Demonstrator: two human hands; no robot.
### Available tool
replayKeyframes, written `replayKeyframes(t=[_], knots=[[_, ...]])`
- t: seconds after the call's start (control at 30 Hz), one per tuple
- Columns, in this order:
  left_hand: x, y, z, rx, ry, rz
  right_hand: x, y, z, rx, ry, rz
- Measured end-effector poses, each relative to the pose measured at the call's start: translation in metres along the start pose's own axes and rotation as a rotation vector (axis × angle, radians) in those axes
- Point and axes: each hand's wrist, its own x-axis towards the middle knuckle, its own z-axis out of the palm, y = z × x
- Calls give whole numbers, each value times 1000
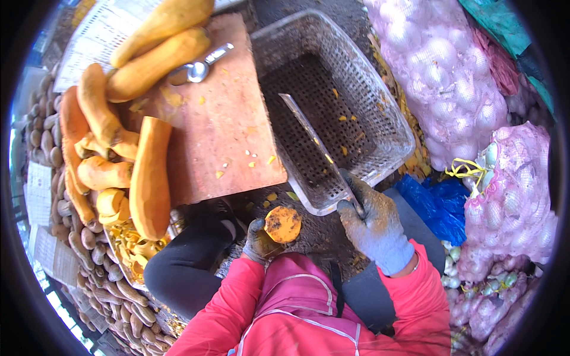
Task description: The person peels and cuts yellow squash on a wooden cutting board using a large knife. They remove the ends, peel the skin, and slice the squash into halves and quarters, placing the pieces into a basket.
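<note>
In my left hand (259, 242), gloved and dirty, is a piece of orange squash (283, 225). Its round cut face, marked with dark patches, points up, just above my lap. My right hand (377, 221), in a soiled grey-blue glove, is wrapped round the handle of a long knife (313, 137). The blade slants up and left over a grey plastic crate (389, 127); orange bits stick to it. Left of the crate lies a reddish board (228, 130) with small squash scraps. Several peeled long-necked squashes (151, 178) are piled along its left side.
A shiny metal tool (198, 71) lies on the board. Orange peelings (135, 249) fill a container by my left knee. Unpeeled squashes (122, 296) cover the ground at left. Net sacks of onions (439, 77) and a blue plastic bag (436, 204) stand at right.
</note>
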Motion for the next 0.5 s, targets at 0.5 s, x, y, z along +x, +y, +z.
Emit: replayKeyframes(t=[0.5], knots=[[-59, 79, 120, 163, -149, 455, -14, 5, 17, 102, -117, 95]])
